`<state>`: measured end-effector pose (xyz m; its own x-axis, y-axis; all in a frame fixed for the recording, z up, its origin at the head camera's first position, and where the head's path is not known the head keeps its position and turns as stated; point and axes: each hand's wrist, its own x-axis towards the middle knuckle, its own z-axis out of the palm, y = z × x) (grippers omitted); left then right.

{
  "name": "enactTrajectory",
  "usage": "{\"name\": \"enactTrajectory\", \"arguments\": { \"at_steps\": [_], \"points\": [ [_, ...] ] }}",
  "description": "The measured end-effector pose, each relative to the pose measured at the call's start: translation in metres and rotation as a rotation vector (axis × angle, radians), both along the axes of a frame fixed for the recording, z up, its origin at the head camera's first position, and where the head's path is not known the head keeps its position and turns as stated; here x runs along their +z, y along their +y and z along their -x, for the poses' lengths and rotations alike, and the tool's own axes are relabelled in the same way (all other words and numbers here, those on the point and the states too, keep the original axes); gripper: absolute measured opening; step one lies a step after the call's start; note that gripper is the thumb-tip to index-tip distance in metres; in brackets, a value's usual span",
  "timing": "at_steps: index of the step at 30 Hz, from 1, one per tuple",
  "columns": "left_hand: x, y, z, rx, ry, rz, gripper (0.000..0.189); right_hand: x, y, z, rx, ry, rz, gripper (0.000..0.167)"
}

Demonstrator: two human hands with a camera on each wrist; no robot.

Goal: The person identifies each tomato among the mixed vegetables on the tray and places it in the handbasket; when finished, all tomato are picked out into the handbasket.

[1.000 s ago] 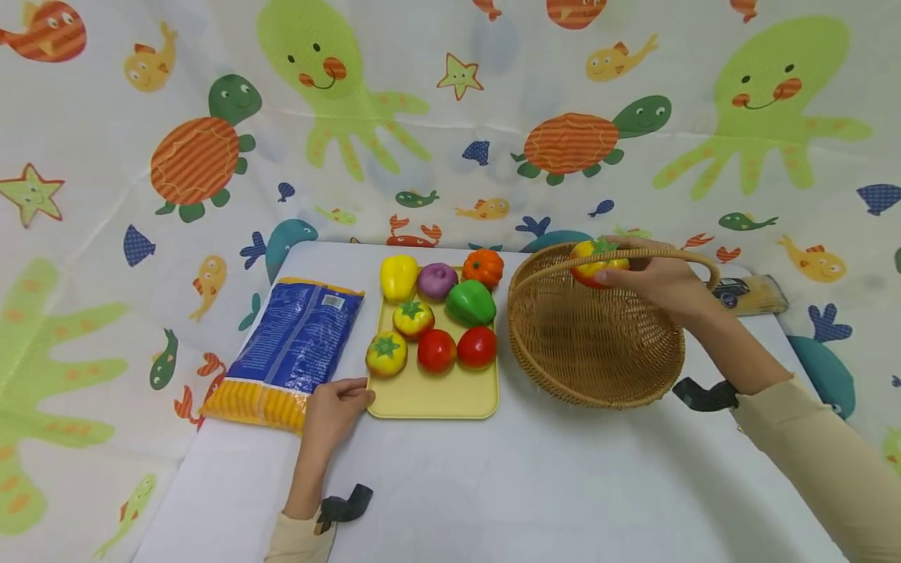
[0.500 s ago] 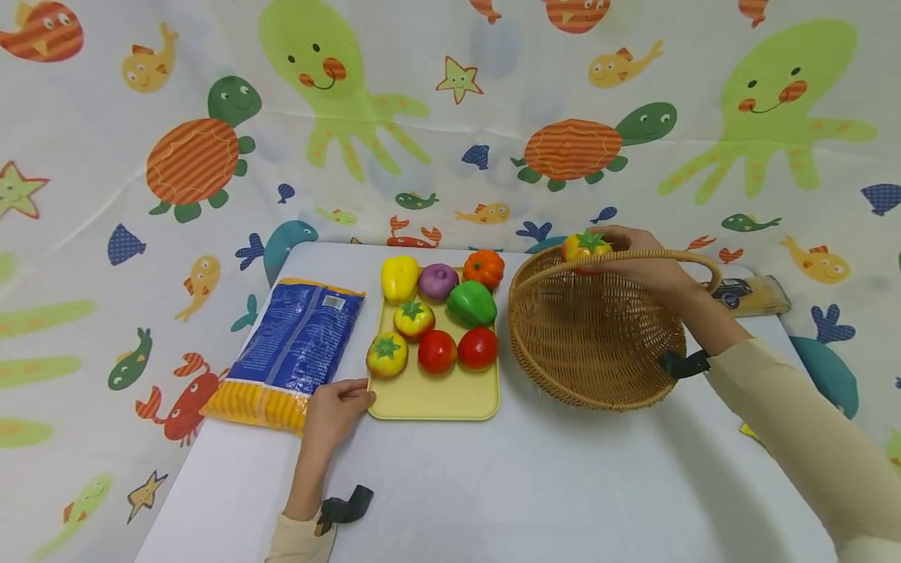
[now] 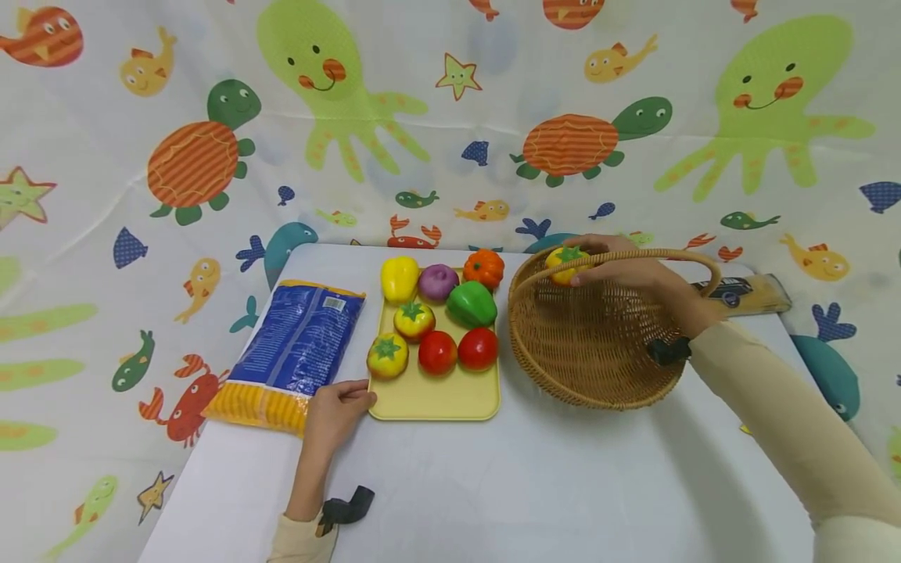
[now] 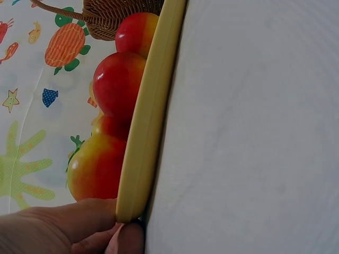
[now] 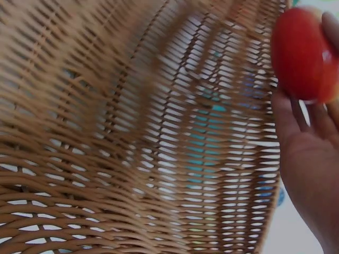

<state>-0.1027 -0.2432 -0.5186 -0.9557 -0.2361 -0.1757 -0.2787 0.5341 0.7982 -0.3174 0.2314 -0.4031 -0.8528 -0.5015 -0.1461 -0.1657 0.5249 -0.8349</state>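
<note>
In the head view my right hand (image 3: 626, 272) holds a yellow-and-red toy tomato (image 3: 561, 277) with a green leafy top, at the far left part of the wicker basket (image 3: 594, 352). Its red underside shows in the right wrist view, with fingers around it close to the basket wall. The basket handle crosses in front of the tomato. My left hand (image 3: 334, 416) pinches the front left edge of the pale yellow tray (image 3: 436, 403); thumb and finger grip its rim (image 4: 140, 159) in the left wrist view.
The tray bears a yellow pepper (image 3: 399, 279), purple onion (image 3: 438, 281), orange pumpkin (image 3: 483, 269), green pepper (image 3: 472, 304), leafy-topped tomatoes (image 3: 387, 356) and red fruits (image 3: 437, 353). A blue-and-yellow bag (image 3: 292, 348) lies left. Another packet (image 3: 756, 293) lies behind the basket.
My right hand has carried the tomato leftward across the back of the basket, rising slightly and then dipping lower. The left hand stays at the tray's edge.
</note>
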Motion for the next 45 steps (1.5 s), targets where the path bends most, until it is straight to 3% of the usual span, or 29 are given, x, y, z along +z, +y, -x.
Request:
{"name": "enactTrajectory", "arguments": {
  "at_steps": [8,13,15,24,32,45],
  "points": [
    [-0.001,0.0,0.001,0.005,0.014,-0.004,0.03,-0.018,-0.004,0.012,0.177,-0.038,-0.098,0.07],
    [-0.001,0.0,0.001,0.006,0.029,-0.01,0.03,-0.027,-0.002,0.011,0.204,-0.071,-0.299,0.081],
    [-0.001,0.001,0.002,0.003,0.028,-0.012,0.03,-0.031,-0.001,0.011,0.203,-0.054,-0.316,0.086],
    [-0.001,-0.001,0.004,0.0,0.017,-0.01,0.029,-0.047,0.001,0.018,0.38,-0.045,-0.157,0.074],
    [-0.001,-0.003,0.006,0.001,0.017,-0.01,0.03,-0.049,0.001,0.019,0.413,-0.096,-0.178,0.073],
    [0.001,-0.004,0.009,-0.002,0.01,-0.014,0.03,-0.051,-0.003,0.021,0.473,-0.176,-0.114,0.078]
  ]
}}
